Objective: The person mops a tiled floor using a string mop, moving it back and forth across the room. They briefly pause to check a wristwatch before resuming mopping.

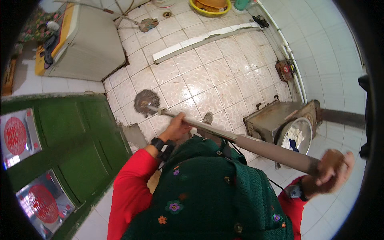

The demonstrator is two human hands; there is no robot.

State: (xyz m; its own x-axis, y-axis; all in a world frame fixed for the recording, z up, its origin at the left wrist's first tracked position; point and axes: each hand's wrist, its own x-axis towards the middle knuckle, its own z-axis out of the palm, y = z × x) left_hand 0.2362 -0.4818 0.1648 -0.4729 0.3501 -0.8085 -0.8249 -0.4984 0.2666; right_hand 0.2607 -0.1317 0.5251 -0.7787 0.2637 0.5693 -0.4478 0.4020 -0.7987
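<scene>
A long-handled mop (218, 131) slants across in front of me, from its round grey-brown head (147, 101) at the left to a thick taupe grip (276, 153) at the right. My left hand (176, 127) is wrapped around the thin metal pole, a little above the head. At the far end of the grip is my right hand (334, 170), closed about it and blurred by motion. The mop head is over the tiled floor (192, 86), beside a green door; whether it touches the tiles is hard to tell.
A low white-tiled ledge (206, 41) crosses the floor ahead. On the right stand a metal stove (266, 118) and a metal basin (307, 134) with cloths. The green door (72, 138) is at left, a white cabinet (90, 44) beyond it. Farther off are another mop (148, 25) and a yellow tub (210, 13).
</scene>
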